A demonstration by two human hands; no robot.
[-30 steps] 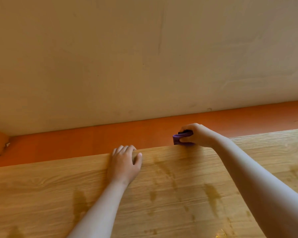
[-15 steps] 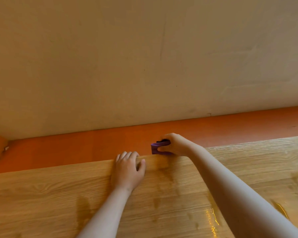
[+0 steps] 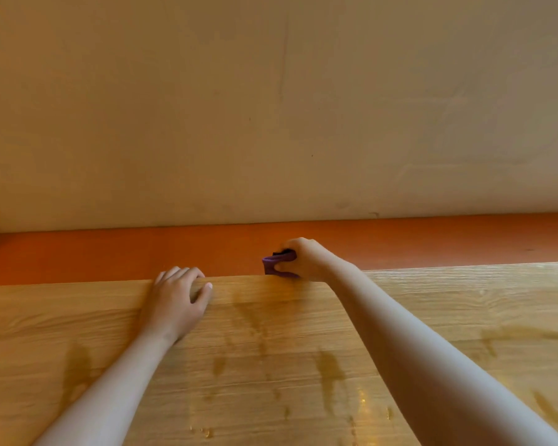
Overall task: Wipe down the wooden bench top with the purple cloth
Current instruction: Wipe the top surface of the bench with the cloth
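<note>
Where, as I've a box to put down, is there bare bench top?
Bare wooden bench top lies left of the left hand and right of the right hand's forearm. Between the arms lie damp streaks; hands and purple cloth crowd the far edge.

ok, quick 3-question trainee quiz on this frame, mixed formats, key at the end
1. True or false: the left hand holds a second cloth.
2. Which hand grips the purple cloth? A) left hand B) right hand C) both hands
3. Where on the wooden bench top is the purple cloth?

Key
1. False: it holds nothing and rests on the wooden bench top at its far edge.
2. B
3. At the far edge, next to the orange strip.
</note>
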